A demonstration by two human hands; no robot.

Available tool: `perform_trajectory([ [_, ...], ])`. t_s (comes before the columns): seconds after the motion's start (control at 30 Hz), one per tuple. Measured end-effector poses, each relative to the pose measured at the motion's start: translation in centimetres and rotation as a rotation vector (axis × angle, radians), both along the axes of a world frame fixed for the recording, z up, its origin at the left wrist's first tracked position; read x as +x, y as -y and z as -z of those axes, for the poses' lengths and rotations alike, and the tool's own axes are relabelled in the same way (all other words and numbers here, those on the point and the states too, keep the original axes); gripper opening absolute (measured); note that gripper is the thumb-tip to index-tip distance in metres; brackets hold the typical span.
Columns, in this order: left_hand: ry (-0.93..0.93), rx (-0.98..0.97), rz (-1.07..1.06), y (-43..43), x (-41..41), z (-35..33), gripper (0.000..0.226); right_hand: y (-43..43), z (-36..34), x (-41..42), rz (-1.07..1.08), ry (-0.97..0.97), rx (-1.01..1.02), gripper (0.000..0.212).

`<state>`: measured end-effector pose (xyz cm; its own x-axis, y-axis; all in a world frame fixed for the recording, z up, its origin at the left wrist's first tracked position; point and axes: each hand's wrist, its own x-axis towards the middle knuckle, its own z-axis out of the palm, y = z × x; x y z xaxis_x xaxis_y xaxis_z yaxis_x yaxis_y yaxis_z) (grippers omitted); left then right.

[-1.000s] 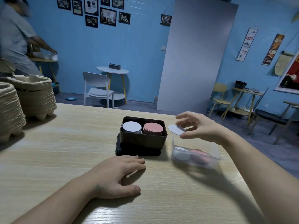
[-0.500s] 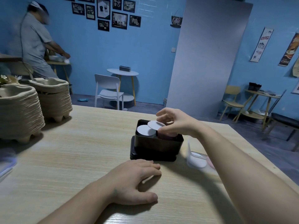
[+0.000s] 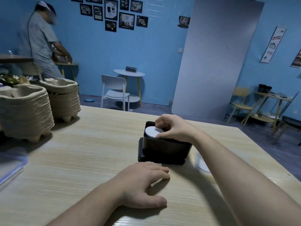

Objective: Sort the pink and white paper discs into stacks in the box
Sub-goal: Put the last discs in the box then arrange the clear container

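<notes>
A dark box [image 3: 164, 148] stands on its lid in the middle of the wooden table [image 3: 81, 160]. My right hand [image 3: 174, 128] reaches over the box and pinches a white paper disc [image 3: 153, 132] lying on top of the white stack in the box's left half. The hand and wrist hide the pink stack. My left hand [image 3: 143, 181] rests on the table in front of the box with relaxed fingers, holding nothing. A clear plastic tub [image 3: 201, 163] with a white disc shows right of the box, mostly hidden by my right forearm.
Two tall stacks of pulp cup trays [image 3: 63, 98] stand at the table's left. A clear lid with a blue rim [image 3: 11, 167] lies at the left edge. Behind, a person [image 3: 42, 41] stands at another table; a white chair [image 3: 114, 92] and small tables fill the room.
My right hand carried the white disc from above the clear tub leftward over the box and lowered it onto the white stack. My left hand stayed on the table. The view shifted left.
</notes>
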<state>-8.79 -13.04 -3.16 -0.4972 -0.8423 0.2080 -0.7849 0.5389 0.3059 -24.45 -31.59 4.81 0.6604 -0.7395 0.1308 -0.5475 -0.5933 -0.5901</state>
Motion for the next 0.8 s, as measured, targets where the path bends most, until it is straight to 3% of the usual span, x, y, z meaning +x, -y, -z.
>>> perform_trajectory([
  [0.13, 0.006, 0.005, -0.003, -0.2, 0.0, -0.1, 0.074, -0.2, 0.0, -0.3, -0.020, 0.046, -0.012, 0.047],
  [0.33, 0.003, 0.025, -0.013, -0.2, -0.1, -0.1, 0.074, -1.2, -1.1, -3.2, 0.006, 0.213, 0.061, 0.022],
  [0.47, 0.003, 0.024, -0.015, -0.2, -0.1, -0.1, 0.073, -1.1, -1.4, -6.4, 0.018, 0.149, -0.016, 0.005],
  [0.8, -0.001, 0.035, -0.028, 0.1, 0.0, 0.4, 0.075, -1.7, -1.3, -13.9, 0.077, 0.110, -0.003, 0.010],
])
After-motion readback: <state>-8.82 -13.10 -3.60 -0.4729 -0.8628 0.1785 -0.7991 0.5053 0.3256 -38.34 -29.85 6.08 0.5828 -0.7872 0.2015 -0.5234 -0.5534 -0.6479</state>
